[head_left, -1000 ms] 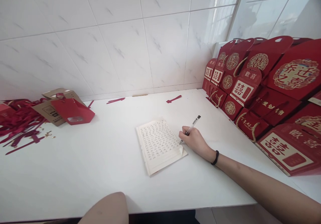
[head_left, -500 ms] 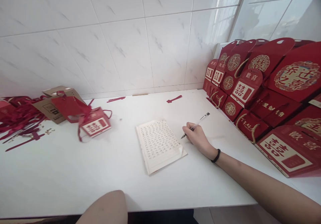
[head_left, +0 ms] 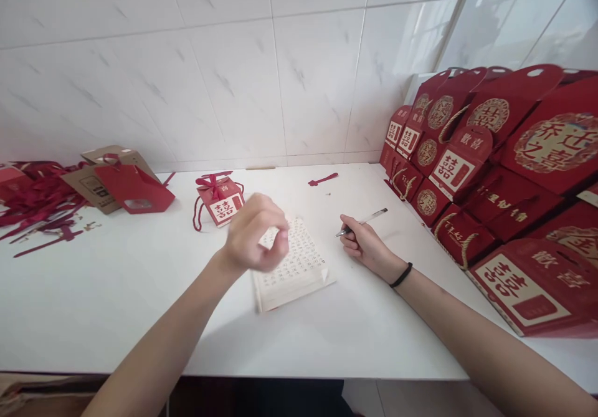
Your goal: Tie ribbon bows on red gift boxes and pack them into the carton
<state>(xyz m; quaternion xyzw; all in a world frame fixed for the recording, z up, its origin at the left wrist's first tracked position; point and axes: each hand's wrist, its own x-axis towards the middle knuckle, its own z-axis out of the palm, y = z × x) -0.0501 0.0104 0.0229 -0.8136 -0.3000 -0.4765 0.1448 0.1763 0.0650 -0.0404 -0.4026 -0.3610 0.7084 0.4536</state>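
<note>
An open notebook [head_left: 294, 286] with rows of handwriting lies on the white table. Above its left part is my left hand [head_left: 259, 233], slightly blurred, its fingers curled with the thumb and fingertips meeting in a ring; nothing shows in it. My right hand [head_left: 367, 242], with a black band at the wrist, rests right of the notebook and grips a clear pen [head_left: 377, 214], whose tip points left. Behind my left hand stands a small red box [head_left: 225, 208] with a ribbon bow and a cord handle.
Red gift boxes [head_left: 495, 192] are stacked along the right side. At the left are a heap of red ribbons [head_left: 42, 196], a brown box [head_left: 96, 186] and a red box [head_left: 140, 186]. A red knot [head_left: 323, 180] lies near the tiled wall [head_left: 317, 80].
My left hand has come up over the notebook, its fingers now curled. The small ribboned box now stands farther right and back, upright. My right hand still grips the pen.
</note>
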